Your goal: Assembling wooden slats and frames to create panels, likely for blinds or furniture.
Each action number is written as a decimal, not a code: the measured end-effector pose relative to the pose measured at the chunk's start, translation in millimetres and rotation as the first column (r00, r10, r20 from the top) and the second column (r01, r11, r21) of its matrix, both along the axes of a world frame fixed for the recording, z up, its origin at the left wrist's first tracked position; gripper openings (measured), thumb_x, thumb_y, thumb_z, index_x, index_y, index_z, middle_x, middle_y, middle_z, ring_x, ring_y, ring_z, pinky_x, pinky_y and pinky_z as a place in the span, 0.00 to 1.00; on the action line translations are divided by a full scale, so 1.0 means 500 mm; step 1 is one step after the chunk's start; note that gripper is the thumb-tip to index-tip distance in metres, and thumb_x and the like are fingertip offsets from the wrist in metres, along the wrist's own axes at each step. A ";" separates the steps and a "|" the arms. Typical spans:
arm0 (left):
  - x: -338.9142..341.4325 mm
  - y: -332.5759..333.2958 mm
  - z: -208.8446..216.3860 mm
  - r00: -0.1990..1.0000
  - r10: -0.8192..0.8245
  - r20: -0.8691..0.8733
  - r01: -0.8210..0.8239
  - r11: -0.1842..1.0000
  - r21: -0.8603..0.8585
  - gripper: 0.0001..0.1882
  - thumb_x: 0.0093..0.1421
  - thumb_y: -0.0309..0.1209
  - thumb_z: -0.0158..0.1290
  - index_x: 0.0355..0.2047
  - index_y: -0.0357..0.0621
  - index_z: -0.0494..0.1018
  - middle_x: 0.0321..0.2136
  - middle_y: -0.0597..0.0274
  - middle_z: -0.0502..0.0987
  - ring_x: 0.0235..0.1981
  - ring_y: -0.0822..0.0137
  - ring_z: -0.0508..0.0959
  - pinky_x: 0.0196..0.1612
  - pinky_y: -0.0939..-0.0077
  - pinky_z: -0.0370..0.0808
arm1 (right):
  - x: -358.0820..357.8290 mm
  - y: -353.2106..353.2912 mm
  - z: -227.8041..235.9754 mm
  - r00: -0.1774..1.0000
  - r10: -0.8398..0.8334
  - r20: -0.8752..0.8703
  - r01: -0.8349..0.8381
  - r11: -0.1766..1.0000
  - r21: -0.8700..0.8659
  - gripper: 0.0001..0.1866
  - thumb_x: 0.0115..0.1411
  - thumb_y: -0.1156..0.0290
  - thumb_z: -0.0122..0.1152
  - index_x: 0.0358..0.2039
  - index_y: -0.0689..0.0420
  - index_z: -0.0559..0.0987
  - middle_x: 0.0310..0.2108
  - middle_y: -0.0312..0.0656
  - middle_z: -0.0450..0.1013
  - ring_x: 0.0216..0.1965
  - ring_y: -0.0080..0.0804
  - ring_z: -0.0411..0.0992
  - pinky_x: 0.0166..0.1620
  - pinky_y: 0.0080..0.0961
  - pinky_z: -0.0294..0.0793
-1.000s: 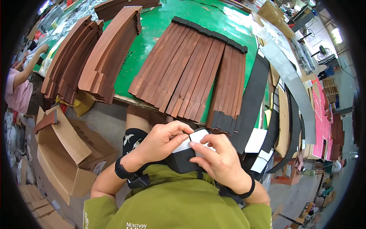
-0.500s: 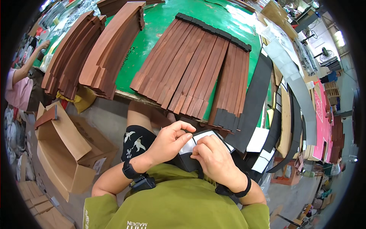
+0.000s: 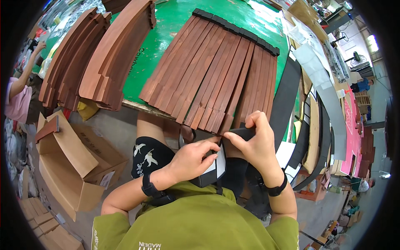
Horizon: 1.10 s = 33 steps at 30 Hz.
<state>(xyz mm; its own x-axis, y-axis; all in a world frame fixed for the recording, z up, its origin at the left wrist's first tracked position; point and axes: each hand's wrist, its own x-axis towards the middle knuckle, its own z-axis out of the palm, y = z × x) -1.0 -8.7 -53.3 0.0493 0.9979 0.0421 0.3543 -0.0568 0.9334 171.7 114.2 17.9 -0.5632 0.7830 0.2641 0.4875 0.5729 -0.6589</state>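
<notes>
Over my lap, my left hand [image 3: 192,161] has its thumb and forefinger slightly apart, their tips beside the rim of a black block with white faces [image 3: 218,166]. Nothing shows plainly between those fingers. My right hand [image 3: 260,143] is raised at the near ends of a row of reddish-brown wooden slats [image 3: 200,79]. Its thumb lies by a slat's end. Between thumb and bent forefinger is a black pad [image 3: 243,133], partly hidden by the hand. The slats' far ends carry black caps [image 3: 233,28].
Curved wooden boards [image 3: 116,54] stand on the green table [image 3: 139,73], left of the slats. An open cardboard box [image 3: 79,166] sits on the floor at left. Dark and white strips [image 3: 287,100] lie at right. A person in pink [image 3: 18,98] works at far left.
My right hand has left the block and moved up and right to the slat ends. My left hand has dropped slightly, and its fingers are now near the block's rim.
</notes>
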 end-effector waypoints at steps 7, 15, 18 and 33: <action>-0.004 0.006 -0.013 1.000 -0.006 0.019 0.004 0.996 0.094 0.09 0.62 0.28 0.58 0.43 0.42 0.75 0.54 0.50 0.78 0.41 0.50 0.82 0.42 0.62 0.80 | -0.016 0.015 -0.011 0.976 0.194 0.094 -0.207 0.967 0.150 0.29 0.44 0.81 0.74 0.47 0.62 0.71 0.47 0.51 0.67 0.49 0.52 0.71 0.49 0.39 0.75; -0.010 0.006 -0.017 1.000 0.028 0.014 -0.029 0.995 0.096 0.08 0.61 0.27 0.58 0.41 0.42 0.76 0.54 0.50 0.78 0.39 0.53 0.83 0.40 0.65 0.80 | -0.005 -0.002 0.003 0.984 0.147 0.100 -0.148 0.989 0.004 0.37 0.43 0.76 0.79 0.56 0.60 0.75 0.46 0.47 0.74 0.44 0.45 0.75 0.47 0.36 0.77; -0.009 0.006 -0.016 0.999 0.029 0.036 -0.031 0.997 0.073 0.08 0.61 0.27 0.58 0.41 0.43 0.76 0.54 0.50 0.78 0.38 0.53 0.83 0.40 0.66 0.80 | -0.007 -0.012 -0.007 0.995 0.084 0.054 -0.088 0.992 0.090 0.36 0.42 0.74 0.79 0.54 0.60 0.76 0.45 0.46 0.76 0.45 0.45 0.75 0.47 0.37 0.76; -0.011 0.006 -0.025 0.998 0.032 0.061 -0.038 0.993 0.109 0.07 0.61 0.27 0.58 0.40 0.42 0.76 0.52 0.51 0.79 0.29 0.57 0.82 0.36 0.67 0.80 | -0.005 0.007 -0.002 0.975 0.141 0.172 -0.182 0.949 0.257 0.23 0.42 0.72 0.78 0.40 0.62 0.81 0.44 0.46 0.77 0.47 0.47 0.74 0.47 0.38 0.77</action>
<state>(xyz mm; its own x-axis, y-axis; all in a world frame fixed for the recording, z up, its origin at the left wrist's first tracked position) -6.6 -5.9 -65.9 0.0085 0.9881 0.1539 0.3023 -0.1492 0.9415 169.0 117.5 16.8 -0.7255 0.5893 0.3554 0.4548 0.7982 -0.3950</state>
